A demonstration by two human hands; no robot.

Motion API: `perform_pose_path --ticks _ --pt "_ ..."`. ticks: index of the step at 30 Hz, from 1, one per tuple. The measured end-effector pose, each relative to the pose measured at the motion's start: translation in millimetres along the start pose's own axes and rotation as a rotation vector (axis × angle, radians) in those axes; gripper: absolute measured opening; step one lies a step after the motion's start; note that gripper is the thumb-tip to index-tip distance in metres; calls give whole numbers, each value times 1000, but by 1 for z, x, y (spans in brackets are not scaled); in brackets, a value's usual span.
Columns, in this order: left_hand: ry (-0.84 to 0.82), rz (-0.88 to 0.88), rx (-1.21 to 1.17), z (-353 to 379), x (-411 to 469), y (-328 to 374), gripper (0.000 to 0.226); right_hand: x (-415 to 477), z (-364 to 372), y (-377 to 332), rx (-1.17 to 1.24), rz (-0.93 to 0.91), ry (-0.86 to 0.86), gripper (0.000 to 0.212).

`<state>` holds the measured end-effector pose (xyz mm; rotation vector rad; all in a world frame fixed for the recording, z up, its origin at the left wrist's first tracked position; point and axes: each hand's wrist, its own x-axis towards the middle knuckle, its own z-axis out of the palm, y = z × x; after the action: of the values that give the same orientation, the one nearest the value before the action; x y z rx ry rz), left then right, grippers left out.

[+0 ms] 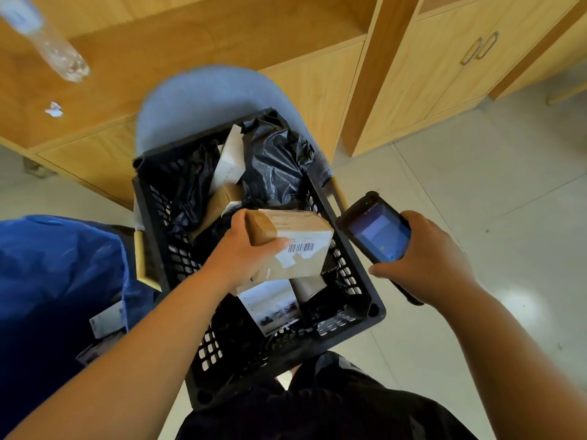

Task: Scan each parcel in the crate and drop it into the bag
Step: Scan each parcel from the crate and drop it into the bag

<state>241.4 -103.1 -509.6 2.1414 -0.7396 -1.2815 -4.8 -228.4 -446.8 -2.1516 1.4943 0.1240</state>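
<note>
My left hand (246,249) grips a brown cardboard parcel (301,231) above the black slatted crate (352,293), its white barcode label facing up. To its right, my right hand (425,258) holds a black handheld scanner (376,231) with a lit screen, its top end pointing at the parcel. Inside the crate lie black plastic-wrapped parcels (273,163), a white box (230,160), a small brown box (222,201) and a white printed parcel (273,304). The blue bag (60,271) stands open at the left, with parcels inside it.
The crate rests on a blue-grey chair (203,100). Wooden cabinets (444,68) and a wooden desk (152,49) stand behind it. A clear plastic bottle (54,46) and a paper scrap (54,109) lie on the desk. Pale tiled floor (492,201) spreads to the right.
</note>
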Motion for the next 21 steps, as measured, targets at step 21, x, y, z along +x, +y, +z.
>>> perform_pose_path --ticks 21 --pt "354 226 -474 -16 -29 -19 73 -7 -2 -25 -129 -191 -107 76"
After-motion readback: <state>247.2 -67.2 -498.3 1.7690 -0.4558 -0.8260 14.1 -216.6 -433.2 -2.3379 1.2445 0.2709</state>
